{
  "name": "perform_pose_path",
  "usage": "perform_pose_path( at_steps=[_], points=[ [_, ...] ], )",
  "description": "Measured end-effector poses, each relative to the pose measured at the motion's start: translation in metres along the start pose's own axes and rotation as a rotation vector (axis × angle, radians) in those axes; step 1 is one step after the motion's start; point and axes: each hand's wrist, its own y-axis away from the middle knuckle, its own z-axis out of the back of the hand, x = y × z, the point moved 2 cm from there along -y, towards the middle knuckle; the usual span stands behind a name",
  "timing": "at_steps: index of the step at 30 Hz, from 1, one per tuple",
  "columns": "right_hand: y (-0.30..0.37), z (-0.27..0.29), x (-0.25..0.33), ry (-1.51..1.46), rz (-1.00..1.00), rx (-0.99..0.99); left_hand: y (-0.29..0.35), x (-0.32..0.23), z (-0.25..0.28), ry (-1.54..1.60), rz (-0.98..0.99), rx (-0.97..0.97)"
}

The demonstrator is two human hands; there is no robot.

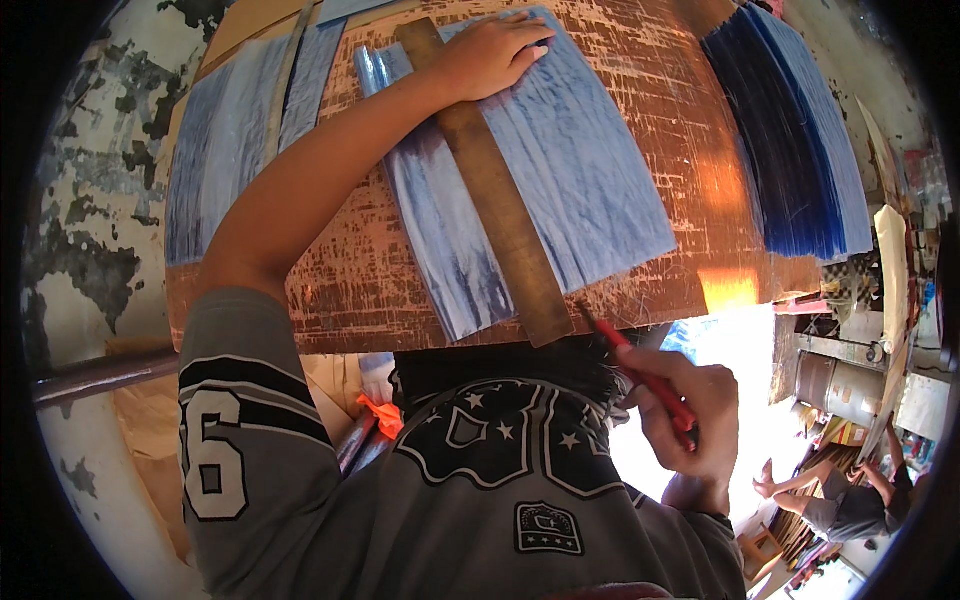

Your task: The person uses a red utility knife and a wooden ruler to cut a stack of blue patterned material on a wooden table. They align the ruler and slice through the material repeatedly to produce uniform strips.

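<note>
The left hand [492, 60] hides part of the ruler [497, 205]. The right hand [700, 405] covers some of the red tool [613, 336].

Uneven daylight, strongest at the lower right, seen through a fisheye lens.
Hard sunlight lands on the scratched brown tabletop [700, 170] in a bright orange patch near its lower right edge, while the area below that edge burns out to white around the right hand [695, 410]. Pale sheen streaks the blue sheets [590, 150]; the grey jersey [450, 540] sits in softer shade. Straight edges bow toward the black, rounded rim, where the background person [850, 508] looks small and soft.
</note>
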Motion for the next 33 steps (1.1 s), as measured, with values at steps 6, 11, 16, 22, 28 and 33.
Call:
perform_pose_path(
  at_steps=[6,11,16,22,28,33],
  points=[
    [-0.052,-0.017,-0.017,-0.327,0.01,-0.259,0.001,-0.003,0.007,0.006,-0.007,0.008],
    [-0.12,-0.041,-0.022,-0.351,0.031,-0.222,0.0,0.002,0.002,0.053,-0.013,-0.012],
    [-0.158,-0.057,-0.026,-0.348,0.047,-0.197,-0.003,-0.004,0.004,0.1,0.047,0.022],
    [-0.166,-0.062,-0.028,-0.341,0.055,-0.167,-0.001,-0.007,0.008,0.104,0.071,0.049],
    [-0.158,-0.056,-0.022,-0.342,0.057,-0.13,-0.001,-0.003,0.004,0.092,0.059,0.024],
    [-0.141,-0.047,-0.014,-0.253,0.035,-0.11,-0.003,0.001,-0.002,0.055,0.043,0.011]
  ],
)
